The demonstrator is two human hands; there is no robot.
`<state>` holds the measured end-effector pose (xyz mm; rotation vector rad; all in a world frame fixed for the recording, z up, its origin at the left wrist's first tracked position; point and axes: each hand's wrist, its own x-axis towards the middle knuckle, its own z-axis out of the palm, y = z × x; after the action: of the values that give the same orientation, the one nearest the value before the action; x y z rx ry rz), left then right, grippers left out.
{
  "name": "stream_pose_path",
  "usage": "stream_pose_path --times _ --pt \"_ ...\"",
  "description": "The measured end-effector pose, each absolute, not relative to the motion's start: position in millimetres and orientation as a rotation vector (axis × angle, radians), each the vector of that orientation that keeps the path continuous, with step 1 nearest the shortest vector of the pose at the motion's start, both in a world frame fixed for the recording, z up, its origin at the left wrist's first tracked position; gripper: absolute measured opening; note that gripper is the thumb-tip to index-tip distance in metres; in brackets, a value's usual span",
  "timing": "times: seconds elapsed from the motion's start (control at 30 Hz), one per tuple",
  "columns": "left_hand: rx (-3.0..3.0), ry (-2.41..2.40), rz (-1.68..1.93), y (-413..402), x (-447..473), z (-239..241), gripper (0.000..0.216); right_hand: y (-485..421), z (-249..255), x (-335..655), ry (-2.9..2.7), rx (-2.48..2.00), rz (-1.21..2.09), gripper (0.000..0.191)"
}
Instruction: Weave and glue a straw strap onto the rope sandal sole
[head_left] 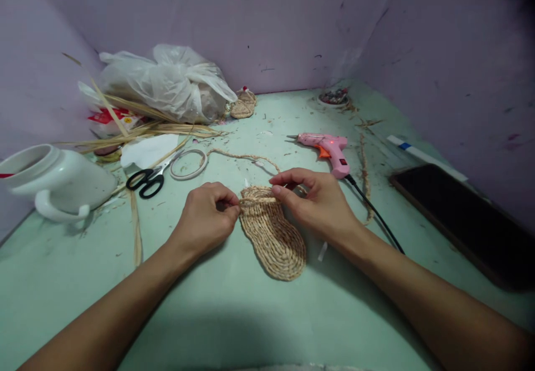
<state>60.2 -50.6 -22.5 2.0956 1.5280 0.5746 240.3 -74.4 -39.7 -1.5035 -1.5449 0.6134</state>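
A small slipper-shaped sole [276,243] of coiled, twisted straw cord lies flat on the table in front of me. Across its far end runs a strip of the same straw cord [259,200]. My left hand [209,212] is closed in a pinch at the left end of that strip, at the sole's edge. From the right, my right hand [320,201] reaches over the sole, thumb and forefinger close together at the cord. Its other fingers are partly hidden. A loose tail of twisted cord [238,155] trails away behind the sole.
A pink glue gun [324,145] with a lit red light lies behind my right hand, its black cable running right. Scissors [152,179], a tape roll [188,165] and a white mug [75,176] are left. A phone [463,220] lies right; a plastic bag [167,84] sits behind.
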Motion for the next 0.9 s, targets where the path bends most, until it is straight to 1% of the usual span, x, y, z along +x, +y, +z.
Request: stream_pose_path --times 0.2,0.5,0.77,0.9 --pt "2.126 1.526 0.599 -50.5 62.0 -23.0 0.009 -75.2 -39.3 240.1 -1.578 -1.514 0.594 0.013" --pt "2.088 1.607 0.492 -48.3 64.1 -26.1 0.013 -76.8 -37.2 238.2 -1.6 -1.52 0.593 0.014" --pt "2.077 1.557 0.464 -46.2 61.5 -27.1 0.013 -77.6 -34.1 237.3 -1.604 -1.518 0.587 0.013" --pt "2.113 1.548 0.451 -46.1 62.1 -29.1 0.012 -78.3 -32.7 236.0 -1.672 -1.463 0.545 0.016"
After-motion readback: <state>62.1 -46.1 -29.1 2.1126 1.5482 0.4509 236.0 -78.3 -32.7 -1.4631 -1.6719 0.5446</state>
